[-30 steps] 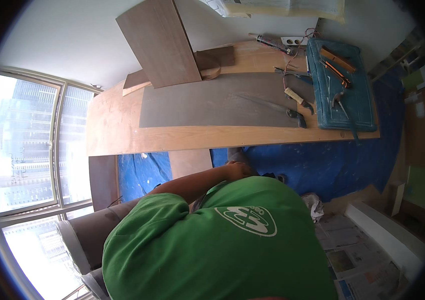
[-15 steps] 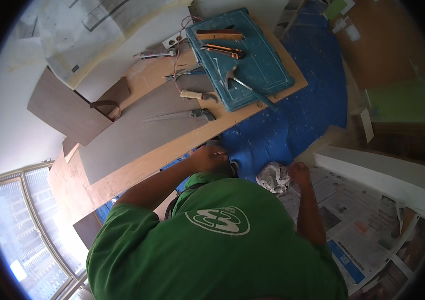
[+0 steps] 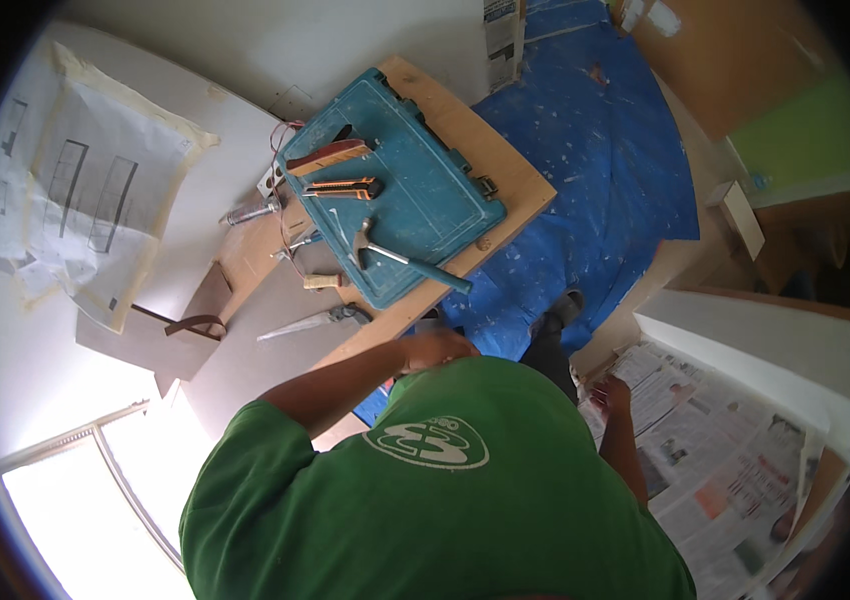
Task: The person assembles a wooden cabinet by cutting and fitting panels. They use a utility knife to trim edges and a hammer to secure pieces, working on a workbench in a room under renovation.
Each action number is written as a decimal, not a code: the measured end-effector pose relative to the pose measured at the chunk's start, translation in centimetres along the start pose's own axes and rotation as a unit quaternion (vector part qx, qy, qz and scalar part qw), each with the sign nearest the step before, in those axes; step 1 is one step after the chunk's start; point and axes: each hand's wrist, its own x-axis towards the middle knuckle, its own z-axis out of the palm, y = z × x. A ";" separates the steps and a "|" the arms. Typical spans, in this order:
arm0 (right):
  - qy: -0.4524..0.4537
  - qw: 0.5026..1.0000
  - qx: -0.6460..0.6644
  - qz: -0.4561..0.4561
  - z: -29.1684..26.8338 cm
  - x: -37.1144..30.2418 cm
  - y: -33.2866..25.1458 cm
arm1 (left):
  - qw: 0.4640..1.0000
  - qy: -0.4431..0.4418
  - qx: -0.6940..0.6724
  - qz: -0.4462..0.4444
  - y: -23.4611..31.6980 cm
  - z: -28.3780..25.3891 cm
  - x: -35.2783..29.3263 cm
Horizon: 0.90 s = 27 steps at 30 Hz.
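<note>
Left hand (image 3: 437,350): middle of the frame, bent in at the front of the green shirt (image 3: 425,500), near the workbench edge; fingers mostly hidden, so cannot tell whether clenched, loose or grasping anything.
Right hand (image 3: 612,393): right of centre, low over the newspaper; fingers parted and loosely bent, apparently released, with no object visible between them.
Newspaper (image 3: 695,430): spread flat across the lower right, beside a long white board (image 3: 755,350); cannot tell whether touched by the right hand.
Crumpled wad: just beside the right hand half a second ago, now out of sight; probably let go or hidden by the body, leaving the right hand seemingly unloaded.
View: swung toward the right since then, with the teal case (image 3: 415,180) now nearer the upper middle and a taped drawing sheet (image 3: 95,190) fuller in the upper left.
Case top: hammer (image 3: 400,259) and orange-black cutter (image 3: 345,188) lying untouched.
Bench: handsaw (image 3: 310,324) resting left of centre, well apart from the right hand.
Floor: blue sheeting (image 3: 605,150) in the upper right, dark shoe (image 3: 569,305) at its lower part.
</note>
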 end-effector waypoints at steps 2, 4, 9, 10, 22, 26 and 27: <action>-0.093 0.994 -0.046 0.013 -1.0 3.4 -5.3 | 0.995 0.075 -0.065 0.019 3.6 0.2 3.4; -0.079 0.991 -0.108 0.022 -1.9 4.5 -8.9 | 0.984 0.178 -0.009 0.023 7.2 1.0 6.5; -0.066 0.988 -0.103 -0.091 -6.0 5.4 -22.7 | 0.972 0.200 0.123 -0.011 16.6 3.3 14.0; -0.081 0.989 -0.066 -0.104 -6.9 5.3 -25.2 | 0.973 0.176 0.145 -0.044 18.4 3.6 15.1; -0.099 0.990 -0.060 -0.084 -8.8 8.0 -40.0 | 0.976 -0.188 -0.079 0.072 35.9 0.1 26.9; -0.037 0.989 -0.114 -0.084 -13.8 13.2 -43.7 | 0.948 -0.255 -0.037 0.186 43.0 -5.0 31.9; -0.012 0.989 -0.131 -0.064 -14.8 14.5 -44.8 | 0.945 -0.256 -0.018 0.200 44.8 -6.6 33.0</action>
